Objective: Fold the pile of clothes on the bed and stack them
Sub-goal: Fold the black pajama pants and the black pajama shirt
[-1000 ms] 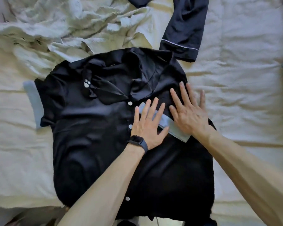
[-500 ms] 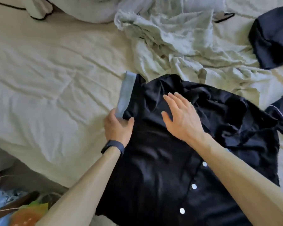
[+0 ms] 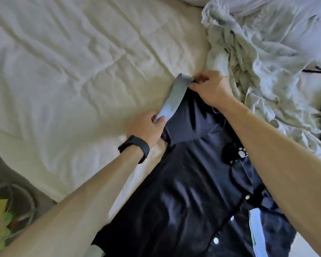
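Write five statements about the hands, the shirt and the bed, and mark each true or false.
1. The left hand and right hand both pinch the light blue sleeve cuff. True.
2. The watch sits on the right wrist. False: the watch is on the left wrist.
3. The dark shirt lies front up, with its buttons showing. True.
4. The shirt lies on a wooden floor. False: it lies on the cream bed sheet.
5. A crumpled pale cloth lies just beyond the right hand. True.
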